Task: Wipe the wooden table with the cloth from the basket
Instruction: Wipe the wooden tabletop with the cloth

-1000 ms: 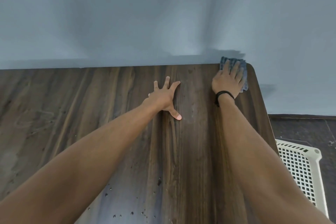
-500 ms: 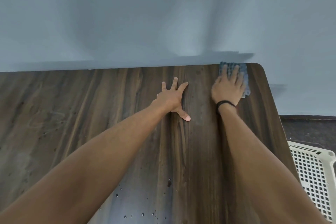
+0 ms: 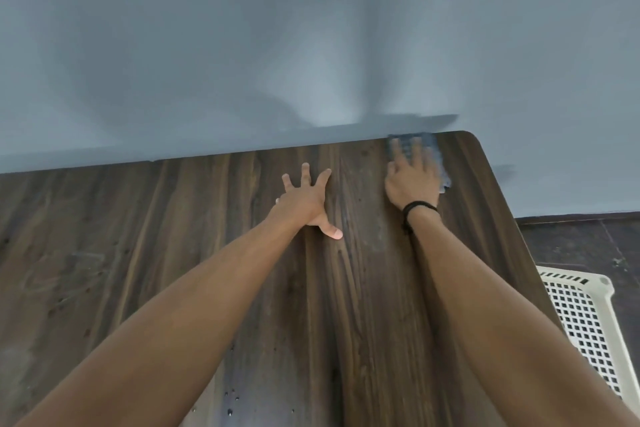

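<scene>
- Right hand presses flat, fingers straight, on the blue cloth at the wooden table's far right corner.
- Left hand rests splayed wide on the wood beside it.
- White basket sits on the floor, right.

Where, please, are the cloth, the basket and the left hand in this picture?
cloth [image 3: 437, 158]: head view, on its blurred right edge.
basket [image 3: 588, 281]: head view, on its white top rim.
left hand [image 3: 304, 199]: head view, on the back of the hand.
</scene>
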Available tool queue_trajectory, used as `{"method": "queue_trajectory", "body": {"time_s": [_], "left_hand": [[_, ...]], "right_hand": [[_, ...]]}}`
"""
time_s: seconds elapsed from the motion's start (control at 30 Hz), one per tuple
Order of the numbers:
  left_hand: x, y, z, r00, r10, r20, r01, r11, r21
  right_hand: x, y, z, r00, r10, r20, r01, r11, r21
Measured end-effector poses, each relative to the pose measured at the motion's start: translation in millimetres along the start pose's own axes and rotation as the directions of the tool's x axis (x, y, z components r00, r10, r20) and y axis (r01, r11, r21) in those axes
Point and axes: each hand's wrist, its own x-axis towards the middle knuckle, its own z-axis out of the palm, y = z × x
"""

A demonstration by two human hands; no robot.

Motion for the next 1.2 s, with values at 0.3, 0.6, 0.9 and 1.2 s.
{"method": "queue_trajectory", "body": {"time_s": [0.3,0.6,0.9,1.2], "left_hand": [[7,3,-2,0.999,-0.024,0.041,0.023,1.0,0.021],[9,7,-3,0.999,-0.018,0.048,0.017,0.999,0.027],[11,5,-4,0.998,-0.013,0.065,0.01,0.998,0.058],[13,7,-5,0.997,-0.019,0.077,0.013,0.997,0.076]], "right_hand": [[-18,-4,2,0.99,-0.105,0.093,0.104,0.994,0.01],[1,1,-6,0.999,0.002,0.04,-0.003,0.999,0.047],[8,6,-11,0.983,0.186,-0.002,-0.185,0.979,0.083],[-13,11,-2,0.995,0.096,-0.032,-0.095,0.995,0.027]]}}
